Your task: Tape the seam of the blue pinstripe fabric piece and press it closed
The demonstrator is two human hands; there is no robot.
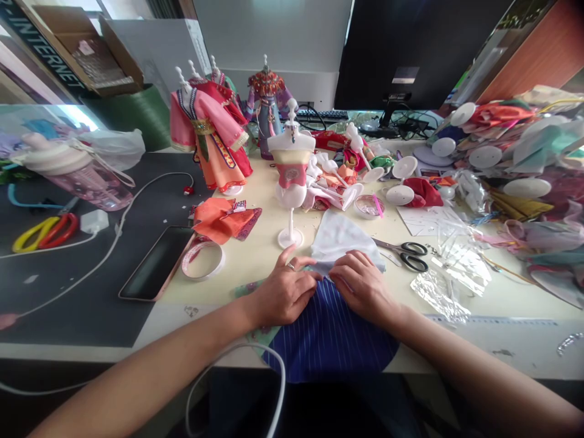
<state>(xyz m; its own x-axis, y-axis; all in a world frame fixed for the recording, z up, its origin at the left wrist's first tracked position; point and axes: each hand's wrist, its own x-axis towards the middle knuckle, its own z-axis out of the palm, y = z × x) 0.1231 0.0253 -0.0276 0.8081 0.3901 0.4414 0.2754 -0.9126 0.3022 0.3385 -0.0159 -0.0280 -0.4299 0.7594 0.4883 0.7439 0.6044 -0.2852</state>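
My left hand point(281, 293) and my right hand point(362, 286) rest side by side on a blue pin-striped piece of fabric point(328, 340) at the table's front edge. Both pinch its upper edge where it meets a pale white fabric piece point(340, 238). A ring sits on my left hand. Just beyond my hands stands a small white mannequin stand point(291, 176) wearing a pink bodice. Black-handled scissors point(408, 253) lie to the right of my right hand.
A phone point(157, 261) and a tape roll point(203, 260) lie at left, with orange cloth point(223, 220) behind. Dressed doll costumes point(210, 131) stand at the back. Piles of fabric and white stands point(502, 152) fill the right. A water bottle point(75, 170), a cable and crinkled plastic wrap point(440, 292) are nearby.
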